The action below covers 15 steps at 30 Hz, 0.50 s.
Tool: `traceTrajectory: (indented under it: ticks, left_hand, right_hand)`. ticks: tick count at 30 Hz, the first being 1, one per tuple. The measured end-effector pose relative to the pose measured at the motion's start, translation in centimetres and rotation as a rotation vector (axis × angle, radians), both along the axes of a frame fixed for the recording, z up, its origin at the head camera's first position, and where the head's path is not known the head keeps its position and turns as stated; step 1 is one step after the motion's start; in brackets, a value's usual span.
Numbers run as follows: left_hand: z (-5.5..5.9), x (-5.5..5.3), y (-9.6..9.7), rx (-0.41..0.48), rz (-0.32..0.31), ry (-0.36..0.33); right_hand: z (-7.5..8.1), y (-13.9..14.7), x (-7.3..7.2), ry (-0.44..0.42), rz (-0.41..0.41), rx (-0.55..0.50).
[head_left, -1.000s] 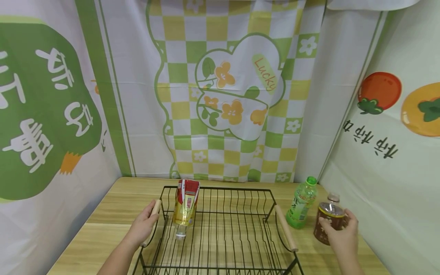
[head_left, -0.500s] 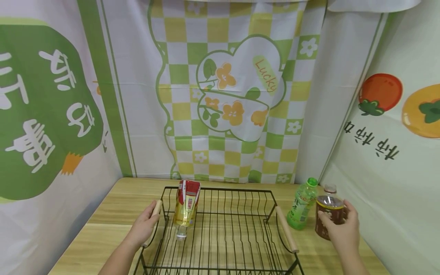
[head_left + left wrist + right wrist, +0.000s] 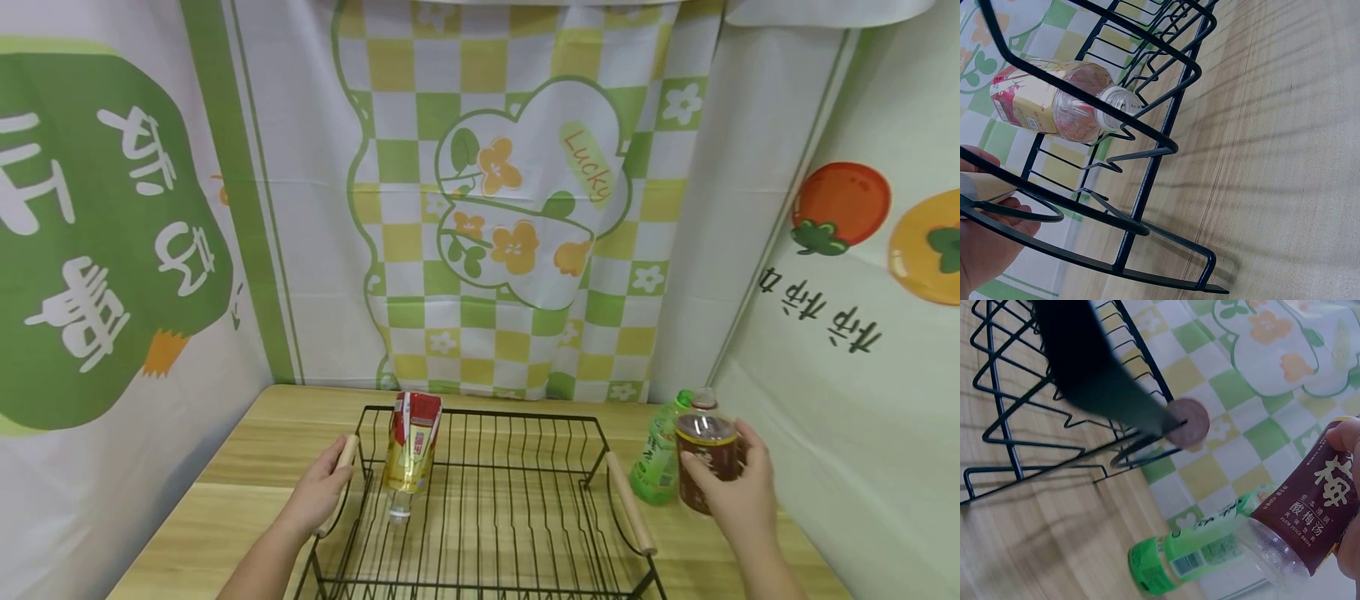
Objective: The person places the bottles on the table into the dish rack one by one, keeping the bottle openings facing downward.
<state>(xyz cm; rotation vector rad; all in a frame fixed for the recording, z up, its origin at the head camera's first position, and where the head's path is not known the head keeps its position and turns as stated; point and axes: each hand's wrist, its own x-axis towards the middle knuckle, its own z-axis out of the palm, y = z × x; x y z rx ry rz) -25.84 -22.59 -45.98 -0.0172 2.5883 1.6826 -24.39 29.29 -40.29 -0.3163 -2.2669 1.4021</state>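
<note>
My right hand [image 3: 738, 492] grips a plum juice bottle [image 3: 707, 457] with a dark brown label and clear ends, held upright beside the green bottle [image 3: 657, 467]. In the right wrist view the brown label [image 3: 1316, 500] faces the camera, and the green bottle [image 3: 1197, 547] stands behind it. My left hand [image 3: 318, 487] holds the wooden handle [image 3: 347, 454] on the left side of a black wire rack [image 3: 517, 467]. Inside that rack, at its left, a bottle with a red and gold label [image 3: 412, 442] lies upside down, its neck toward me.
A second wooden handle [image 3: 632, 508] sticks out on the rack's right side, between it and the green bottle. The wood-grain table [image 3: 225, 467] runs back to a checked cloth [image 3: 517, 350]. White printed cloths hang at both sides.
My right hand has lifted the plum juice bottle and brought it left, so it now partly covers the green bottle. The left hand stays on the handle. The head view has shifted slightly.
</note>
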Motion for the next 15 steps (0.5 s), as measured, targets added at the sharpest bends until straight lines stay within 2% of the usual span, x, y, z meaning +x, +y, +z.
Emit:
traceTrajectory:
  ticks: [15]
  left_hand:
    - [0.0,0.0,0.0,0.004,-0.003,0.003]
  right_hand:
    - [1.6,-3.0,-0.2,0.035,0.111,0.137]
